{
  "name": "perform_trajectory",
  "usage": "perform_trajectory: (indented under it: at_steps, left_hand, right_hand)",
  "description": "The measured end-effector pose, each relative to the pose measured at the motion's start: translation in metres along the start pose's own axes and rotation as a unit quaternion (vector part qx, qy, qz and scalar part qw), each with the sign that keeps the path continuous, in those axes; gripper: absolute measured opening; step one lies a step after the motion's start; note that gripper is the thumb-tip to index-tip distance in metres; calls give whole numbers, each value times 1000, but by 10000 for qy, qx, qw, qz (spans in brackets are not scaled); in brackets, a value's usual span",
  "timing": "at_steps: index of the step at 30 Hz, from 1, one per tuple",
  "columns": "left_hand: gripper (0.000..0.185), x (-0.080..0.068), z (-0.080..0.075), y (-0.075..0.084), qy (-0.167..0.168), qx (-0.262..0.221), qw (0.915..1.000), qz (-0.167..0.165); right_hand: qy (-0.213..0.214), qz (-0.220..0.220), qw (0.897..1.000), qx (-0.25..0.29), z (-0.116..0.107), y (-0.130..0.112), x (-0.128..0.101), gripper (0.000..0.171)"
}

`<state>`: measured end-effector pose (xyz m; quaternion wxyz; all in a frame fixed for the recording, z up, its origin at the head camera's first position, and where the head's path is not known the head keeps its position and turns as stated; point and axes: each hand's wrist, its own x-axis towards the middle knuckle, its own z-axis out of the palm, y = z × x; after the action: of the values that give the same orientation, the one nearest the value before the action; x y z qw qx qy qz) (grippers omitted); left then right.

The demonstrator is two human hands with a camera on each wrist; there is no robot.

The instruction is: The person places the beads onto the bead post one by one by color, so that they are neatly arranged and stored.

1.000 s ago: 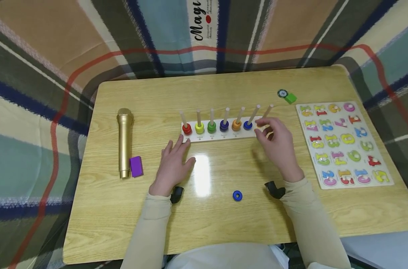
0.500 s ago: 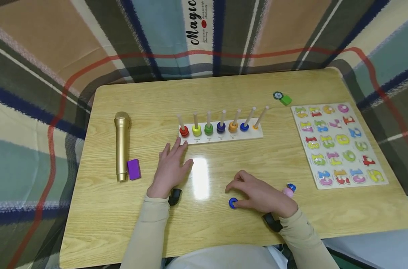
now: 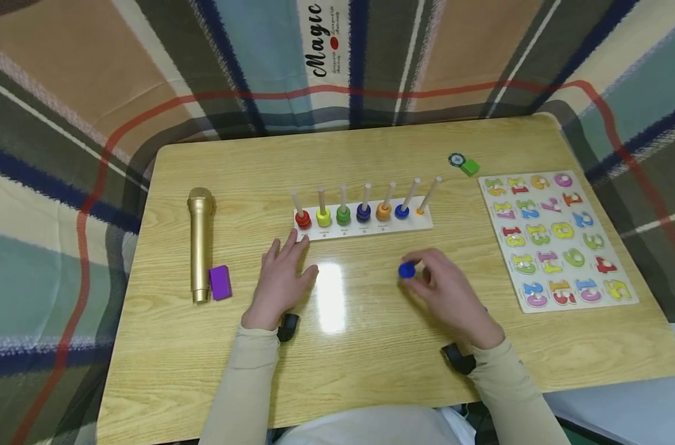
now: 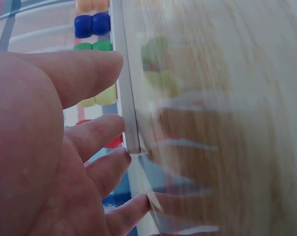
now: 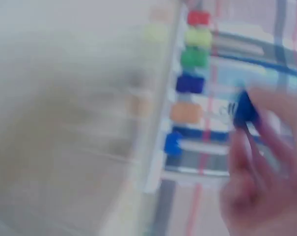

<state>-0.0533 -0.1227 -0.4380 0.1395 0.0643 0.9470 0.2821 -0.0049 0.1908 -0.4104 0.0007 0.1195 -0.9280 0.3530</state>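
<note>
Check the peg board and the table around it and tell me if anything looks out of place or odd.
Nothing is spilled or damaged. On the peg board the rightmost peg carries only a thin orange ring, while the other six hold thicker rings. The right hand pinches a loose blue ring above the table.

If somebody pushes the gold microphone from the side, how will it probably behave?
The gold microphone lies flat and looks round-bodied, so it would probably roll rather than slide. The purple block next to its base might stop it on that side. It looks rigid; its weight cannot be judged.
</note>
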Motion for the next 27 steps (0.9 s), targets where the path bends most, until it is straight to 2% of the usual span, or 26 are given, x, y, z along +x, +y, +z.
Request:
perform_trajectory:
  at_steps: [2, 4, 5, 7, 11, 14, 22, 27]
  left_hand:
    - [67, -1, 0, -1, 2, 20, 10000, -4]
    - [68, -1, -1, -1, -1, 21, 10000, -9]
    - [68, -1, -1, -1, -6, 11, 10000, -7]
    - [68, -2, 0, -2, -22, -13, 10000, -15]
    - [68, -1, 2, -3, -57, -38, 10000, -32]
    - [68, 0, 3, -2, -72, -28, 10000, -30]
    - [68, 0, 0, 1, -56, 23, 10000, -5]
    - [68, 0, -1, 2, -54, 32, 10000, -14]
  right_hand:
    - [1023, 321, 9940, 195, -13, 1, 19, 34]
    - [1826, 490, 9812, 383, -24, 1, 39, 35]
    - [2111, 479, 9753, 441, -28, 0, 50, 35]
    - [2393, 424, 9688, 479, -34, -3, 67, 36]
    - [2409, 249, 9695, 376, -36, -8, 91, 36]
    - [2305, 237, 9723, 296, -35, -9, 98, 35]
    - [2249, 222, 9740, 173, -36, -10, 100, 35]
    - [2244, 257, 9741, 121, -38, -10, 91, 32]
